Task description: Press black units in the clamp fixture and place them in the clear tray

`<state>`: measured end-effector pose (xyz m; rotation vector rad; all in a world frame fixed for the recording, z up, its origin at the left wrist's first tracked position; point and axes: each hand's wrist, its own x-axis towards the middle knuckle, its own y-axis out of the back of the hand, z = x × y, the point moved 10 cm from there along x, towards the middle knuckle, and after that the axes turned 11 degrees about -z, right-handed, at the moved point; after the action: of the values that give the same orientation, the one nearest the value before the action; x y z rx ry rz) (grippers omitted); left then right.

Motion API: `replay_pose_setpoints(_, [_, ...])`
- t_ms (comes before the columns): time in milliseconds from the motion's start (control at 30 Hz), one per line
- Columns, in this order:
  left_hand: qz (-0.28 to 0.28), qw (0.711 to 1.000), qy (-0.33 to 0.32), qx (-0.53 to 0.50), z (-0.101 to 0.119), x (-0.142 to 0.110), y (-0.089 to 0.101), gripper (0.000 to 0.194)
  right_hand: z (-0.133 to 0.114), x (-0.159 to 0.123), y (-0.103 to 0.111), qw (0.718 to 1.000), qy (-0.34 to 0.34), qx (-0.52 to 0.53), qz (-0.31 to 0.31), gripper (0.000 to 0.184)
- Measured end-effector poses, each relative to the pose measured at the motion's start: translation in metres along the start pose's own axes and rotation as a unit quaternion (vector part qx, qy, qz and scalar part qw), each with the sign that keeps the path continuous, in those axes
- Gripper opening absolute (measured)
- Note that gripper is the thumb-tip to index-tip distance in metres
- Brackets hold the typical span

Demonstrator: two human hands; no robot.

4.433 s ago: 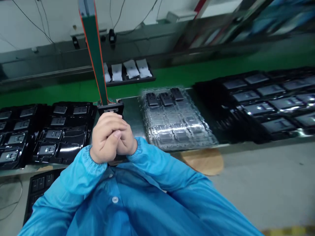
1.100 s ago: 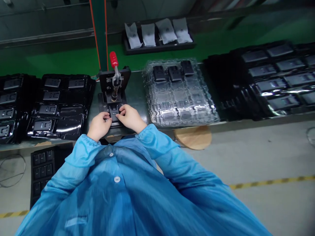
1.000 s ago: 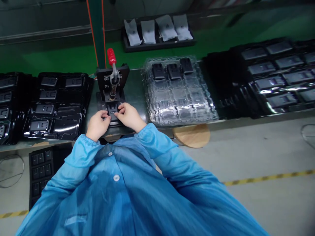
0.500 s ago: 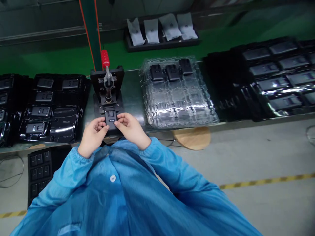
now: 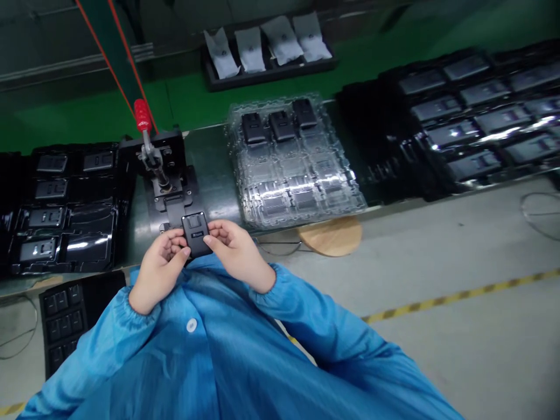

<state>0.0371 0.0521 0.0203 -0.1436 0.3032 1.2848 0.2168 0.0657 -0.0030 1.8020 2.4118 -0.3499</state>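
Note:
A small black plastic device (image 5: 195,228) with a pale printed label is held between my two hands, just in front of a toggle clamp fixture (image 5: 163,181). My left hand (image 5: 161,265) pinches its left edge with thumb and fingers. On the other side, my right hand (image 5: 234,248) grips the right edge, thumb near the label. The clamp's red handle (image 5: 142,115) stands up, and its black base shows with nothing on it. Right of the fixture lies a stack of clear plastic trays (image 5: 301,166) holding three black devices (image 5: 281,125) in the back row.
Black trays (image 5: 90,248) with similar devices lie at the left, more black trays (image 5: 470,131) at the right. A black holder (image 5: 271,76) with white pouches stands at the back. Below the bench are a round wooden stool top (image 5: 332,236) and a dark tray (image 5: 65,315).
Both hands have drawn the black device off the clamp fixture's base towards my body. The camera view has turned, so the bench appears shifted left.

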Motion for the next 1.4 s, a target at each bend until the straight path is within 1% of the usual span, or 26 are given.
replay_pose_setpoints(133, [-0.008, 1.0, 0.027, 0.002, -0.007, -0.003, -0.006, 0.046, -0.001, -0.008, 0.021, 1.0, -0.007, 0.018, 0.015, 0.026])
replay_pose_setpoints(233, [-0.015, 0.998, 0.066, 0.016, -0.022, -0.008, -0.005, 0.047, -0.002, -0.015, 0.046, 0.999, -0.016, 0.02, 0.038, 0.029])
replay_pose_setpoints(367, [-0.04, 0.99, 0.126, 0.043, -0.049, -0.013, -0.005, 0.053, -0.018, -0.023, 0.092, 0.996, 0.0, -0.012, 0.091, 0.032])
replay_pose_setpoints(433, [-0.063, 0.985, 0.148, 0.055, -0.063, -0.011, -0.011, 0.055, -0.029, -0.023, 0.117, 0.993, 0.01, -0.031, 0.118, 0.033])
replay_pose_setpoints(533, [-0.099, 0.979, 0.157, 0.084, -0.076, -0.003, -0.023, 0.049, -0.044, -0.019, 0.152, 0.987, 0.013, -0.054, 0.152, 0.035])
replay_pose_setpoints(633, [-0.118, 0.973, 0.147, 0.133, -0.077, 0.006, -0.032, 0.04, -0.054, -0.012, 0.183, 0.98, 0.007, -0.088, 0.177, 0.034])
replay_pose_setpoints(767, [-0.126, 0.97, 0.137, 0.159, -0.074, 0.009, -0.034, 0.029, -0.056, -0.002, 0.217, 0.972, -0.009, -0.117, 0.204, 0.023])
replay_pose_setpoints(867, [-0.126, 0.971, 0.135, 0.155, -0.078, 0.008, -0.032, 0.027, -0.053, 0.004, 0.238, 0.969, -0.023, -0.107, 0.22, 0.017])
replay_pose_setpoints(967, [-0.133, 0.969, 0.131, 0.162, -0.082, 0.009, -0.031, 0.03, -0.054, 0.004, 0.258, 0.964, -0.036, -0.1, 0.243, 0.014])
replay_pose_setpoints(1033, [-0.139, 0.968, 0.128, 0.168, -0.083, 0.01, -0.031, 0.032, -0.055, 0.002, 0.267, 0.96, -0.039, -0.109, 0.254, 0.014])
replay_pose_setpoints(1100, [-0.136, 0.966, 0.132, 0.173, -0.082, 0.01, -0.031, 0.032, -0.055, 0.0, 0.27, 0.959, -0.044, -0.123, 0.252, 0.013])
replay_pose_setpoints(1233, [-0.124, 0.966, 0.14, 0.179, -0.079, 0.01, -0.029, 0.032, -0.046, 0.005, 0.256, 0.966, -0.053, -0.137, 0.213, 0.013])
replay_pose_setpoints(1400, [-0.121, 0.967, 0.149, 0.17, -0.079, 0.009, -0.03, 0.031, -0.041, 0.018, 0.237, 0.957, -0.067, -0.211, 0.186, 0.012])
